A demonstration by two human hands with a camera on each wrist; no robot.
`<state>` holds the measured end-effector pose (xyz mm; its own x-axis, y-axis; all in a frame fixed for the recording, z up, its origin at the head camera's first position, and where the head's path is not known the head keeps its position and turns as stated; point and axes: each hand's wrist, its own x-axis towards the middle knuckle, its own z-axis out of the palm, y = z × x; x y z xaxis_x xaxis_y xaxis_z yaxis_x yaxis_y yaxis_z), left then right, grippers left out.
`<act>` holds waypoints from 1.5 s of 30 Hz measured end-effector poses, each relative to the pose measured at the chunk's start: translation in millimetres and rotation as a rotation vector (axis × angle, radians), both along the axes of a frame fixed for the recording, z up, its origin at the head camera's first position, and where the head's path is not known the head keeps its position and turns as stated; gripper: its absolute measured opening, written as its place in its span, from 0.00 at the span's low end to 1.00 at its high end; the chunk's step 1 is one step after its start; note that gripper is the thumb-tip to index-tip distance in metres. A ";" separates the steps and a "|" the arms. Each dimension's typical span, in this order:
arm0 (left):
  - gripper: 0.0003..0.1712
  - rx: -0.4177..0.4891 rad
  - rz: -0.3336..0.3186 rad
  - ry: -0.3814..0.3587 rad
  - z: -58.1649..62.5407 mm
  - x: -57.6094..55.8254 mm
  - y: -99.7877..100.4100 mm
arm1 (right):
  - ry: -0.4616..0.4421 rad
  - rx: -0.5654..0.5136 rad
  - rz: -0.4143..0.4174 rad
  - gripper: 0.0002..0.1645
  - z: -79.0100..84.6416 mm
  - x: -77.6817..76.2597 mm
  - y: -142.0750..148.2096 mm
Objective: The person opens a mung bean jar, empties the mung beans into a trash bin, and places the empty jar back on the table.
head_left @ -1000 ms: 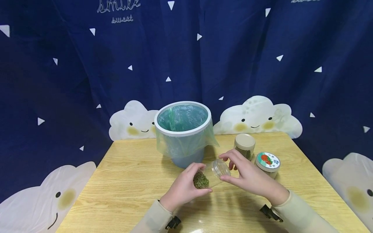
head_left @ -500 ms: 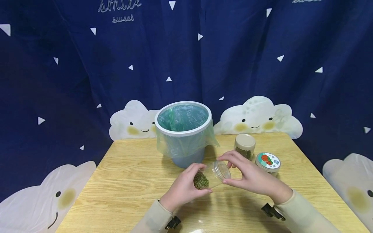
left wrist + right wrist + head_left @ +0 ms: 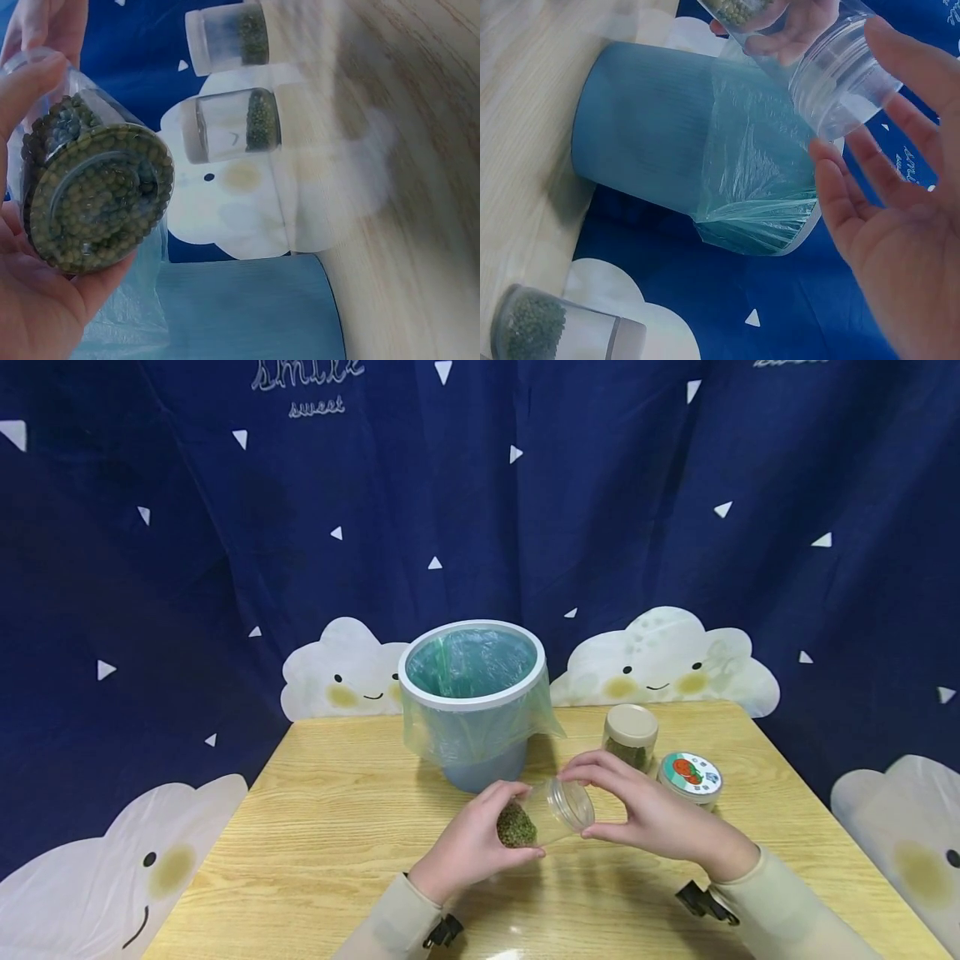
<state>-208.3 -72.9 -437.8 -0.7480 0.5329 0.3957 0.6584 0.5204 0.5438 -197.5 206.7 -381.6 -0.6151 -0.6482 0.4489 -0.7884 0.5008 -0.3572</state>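
A clear plastic jar (image 3: 553,814) lies tilted in front of the bin, its threaded mouth to the right, showing no lid. Small green beans, like mung beans, (image 3: 105,187) fill its lower end. My left hand (image 3: 474,842) grips the jar round that bean-filled end, thumb below and fingers above. At the mouth, my right hand (image 3: 648,806) holds the rim between its thumb and fingers. The right wrist view shows the thumb (image 3: 911,64) on one side of the rim, the other fingers curving round the opposite side.
Behind the hands stands a blue bin (image 3: 480,768) with a green plastic liner. To the right are a beige-lidded jar (image 3: 630,727) and a jar with a tomato-print lid (image 3: 690,774), both holding green contents. All stand on a wooden table (image 3: 337,827) before a blue curtain.
The right hand has shifted slightly rightward and down round the rim, its thumb sliding right. The jar's mouth has turned a little further to the right; the left hand has hardly moved.
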 end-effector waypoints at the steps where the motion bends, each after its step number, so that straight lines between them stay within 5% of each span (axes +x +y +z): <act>1: 0.45 0.001 -0.001 -0.007 0.0 0.2 -0.2 | 0.007 0.003 0.009 0.39 0.1 -0.2 0.3; 12: 0.43 -0.002 -0.014 -0.069 1.1 0.2 -2.4 | 0.085 0.017 0.113 0.46 1.0 -1.8 3.4; 19: 0.42 0.007 -0.013 -0.084 0.4 -0.5 -3.0 | 0.043 0.012 -0.003 0.46 0.4 0.6 -0.1; 28: 0.44 0.020 0.018 -0.052 0.1 -1.4 -2.8 | -0.055 -0.075 -0.197 0.33 -0.4 0.1 -5.9; 45: 0.44 0.005 0.024 -0.025 -2.5 -1.5 -1.2 | -0.145 -0.129 -0.175 0.30 -7.9 -1.3 -11.8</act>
<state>-209.8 -74.1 -440.3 -0.7704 0.5129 0.3788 0.6317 0.5333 0.5627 -198.7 195.0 -389.6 -0.7767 -0.4692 0.4202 -0.6298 0.5680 -0.5298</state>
